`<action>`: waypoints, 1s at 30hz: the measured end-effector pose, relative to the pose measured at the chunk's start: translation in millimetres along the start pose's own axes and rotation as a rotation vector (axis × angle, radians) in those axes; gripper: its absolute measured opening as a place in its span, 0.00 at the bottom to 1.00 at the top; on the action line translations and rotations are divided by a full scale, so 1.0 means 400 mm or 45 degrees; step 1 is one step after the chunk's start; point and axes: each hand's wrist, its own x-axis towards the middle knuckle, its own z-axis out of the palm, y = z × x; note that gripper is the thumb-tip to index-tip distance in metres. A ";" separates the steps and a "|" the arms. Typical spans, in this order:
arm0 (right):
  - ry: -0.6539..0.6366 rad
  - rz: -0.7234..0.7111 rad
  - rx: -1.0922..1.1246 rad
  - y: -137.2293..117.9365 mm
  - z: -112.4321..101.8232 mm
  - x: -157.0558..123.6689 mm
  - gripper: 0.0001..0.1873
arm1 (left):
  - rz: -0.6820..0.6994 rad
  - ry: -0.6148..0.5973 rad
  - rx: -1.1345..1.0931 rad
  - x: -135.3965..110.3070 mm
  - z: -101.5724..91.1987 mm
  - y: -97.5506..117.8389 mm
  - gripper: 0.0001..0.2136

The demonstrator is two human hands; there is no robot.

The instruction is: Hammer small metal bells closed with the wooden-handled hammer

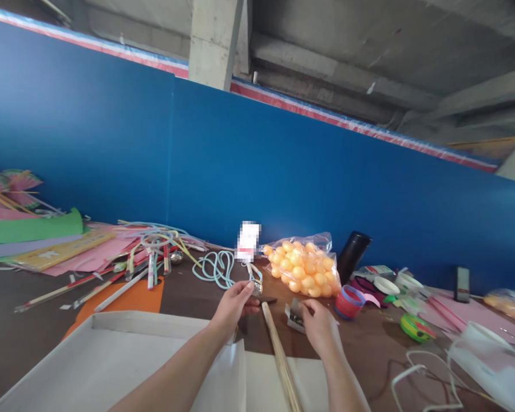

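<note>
While a tall blue partition closes off the far side, a brown table spreads below it, with a shallow white tray at the near left. Far centre sits a clear bag of orange balls, left of a black flask. A pale wooden stick runs from the near edge up between the two hands. The left hand pinches a shiny metal ball between thumb and fingers, just beside the stick's far end. The right hand is curled, fingertips at the raised flap of a small box right of the stick; whether they grip it I cannot tell. Judging by how things lie, the box is already open and the metal ball picked up; dark pieces remain inside the box, and the stick's visible length looks bare. As for writing, a white badge at far centre is blurred out, and marks on a yellow packet at left are illegible.
</note>
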 end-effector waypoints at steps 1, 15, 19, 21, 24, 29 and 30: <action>0.001 0.031 0.051 0.001 0.000 0.000 0.13 | -0.002 0.000 -0.001 0.000 0.000 0.000 0.14; -0.292 0.583 2.032 -0.034 0.028 -0.008 0.08 | 0.005 -0.011 -0.089 -0.003 0.002 0.000 0.12; -0.382 0.550 2.054 -0.057 0.046 -0.008 0.08 | -0.018 -0.004 -0.154 -0.001 0.001 0.003 0.12; -0.381 0.519 2.031 -0.078 0.052 -0.007 0.09 | -0.040 -0.005 -0.202 0.001 -0.001 0.006 0.12; -0.396 0.456 1.998 -0.122 0.049 -0.002 0.09 | -0.062 -0.046 -0.285 0.004 -0.005 0.011 0.11; -0.477 0.327 1.962 -0.191 0.045 0.000 0.10 | -0.053 -0.135 -0.389 0.003 -0.013 0.013 0.09; -0.485 0.312 1.966 -0.196 0.050 -0.002 0.10 | -0.048 -0.144 -0.399 0.002 -0.014 0.013 0.09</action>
